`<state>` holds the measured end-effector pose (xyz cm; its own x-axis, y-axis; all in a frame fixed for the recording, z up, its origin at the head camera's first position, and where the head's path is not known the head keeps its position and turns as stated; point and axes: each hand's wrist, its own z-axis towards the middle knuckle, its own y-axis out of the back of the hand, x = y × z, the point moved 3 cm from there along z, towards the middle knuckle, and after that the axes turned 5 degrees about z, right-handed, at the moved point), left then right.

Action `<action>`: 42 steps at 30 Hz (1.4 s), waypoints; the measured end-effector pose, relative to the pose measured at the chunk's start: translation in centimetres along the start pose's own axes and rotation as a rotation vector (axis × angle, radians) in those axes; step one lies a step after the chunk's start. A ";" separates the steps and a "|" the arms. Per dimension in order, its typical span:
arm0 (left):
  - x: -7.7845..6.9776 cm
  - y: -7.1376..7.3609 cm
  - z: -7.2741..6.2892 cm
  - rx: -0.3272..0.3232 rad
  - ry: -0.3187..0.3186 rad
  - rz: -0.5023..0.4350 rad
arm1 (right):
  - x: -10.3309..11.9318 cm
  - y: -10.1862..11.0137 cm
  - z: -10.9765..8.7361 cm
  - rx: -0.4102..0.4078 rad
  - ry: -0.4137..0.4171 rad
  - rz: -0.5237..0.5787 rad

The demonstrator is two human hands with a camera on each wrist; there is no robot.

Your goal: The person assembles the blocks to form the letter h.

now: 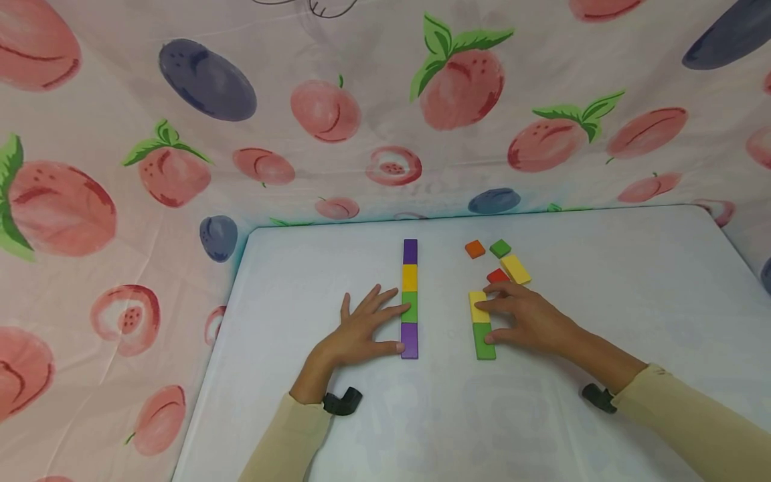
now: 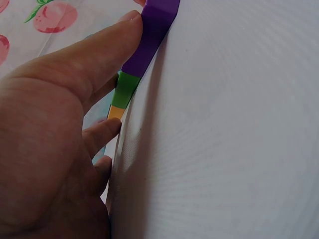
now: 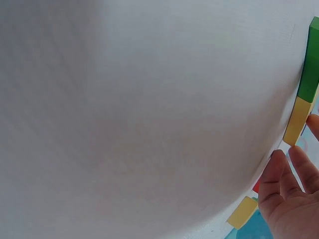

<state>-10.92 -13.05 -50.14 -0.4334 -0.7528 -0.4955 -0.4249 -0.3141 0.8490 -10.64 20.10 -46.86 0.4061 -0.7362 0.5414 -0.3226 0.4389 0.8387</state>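
Note:
A straight column of blocks runs up the table in the head view: purple [image 1: 409, 343], green [image 1: 412, 298], yellow [image 1: 409, 278] and dark purple [image 1: 410, 252], end to end. Along its left side lies my left hand [image 1: 352, 338], fingers spread, thumb touching the lowest purple block and index finger on the green one. To the right, a yellow block [image 1: 477, 297] meets a green block [image 1: 484, 348] in a shorter column. My right hand [image 1: 533, 318] touches this column from the right, thumb at the green block and a finger on the yellow one.
Beyond my right hand lie a red block [image 1: 496, 275], partly hidden by the fingers, a loose yellow block [image 1: 516, 269], a small orange block [image 1: 475, 249] and a small green block [image 1: 500, 248]. Fruit-patterned cloth [image 1: 361, 60] rises behind the white table [image 1: 313, 268].

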 end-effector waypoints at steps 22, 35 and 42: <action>-0.1 0.0 0.0 0.008 0.010 0.004 | -0.2 1.2 0.2 -0.079 -0.039 0.049; -0.3 0.2 0.0 0.005 0.007 0.008 | -2.0 4.6 1.3 -0.290 -0.149 0.072; -0.2 0.1 0.0 0.000 0.004 0.011 | -3.6 5.6 1.8 -0.300 -0.228 0.082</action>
<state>-10.89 -12.87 -49.97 -0.4350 -0.7586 -0.4851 -0.4197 -0.3059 0.8546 -15.46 24.30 -44.18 0.1776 -0.7730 0.6091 -0.0676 0.6079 0.7912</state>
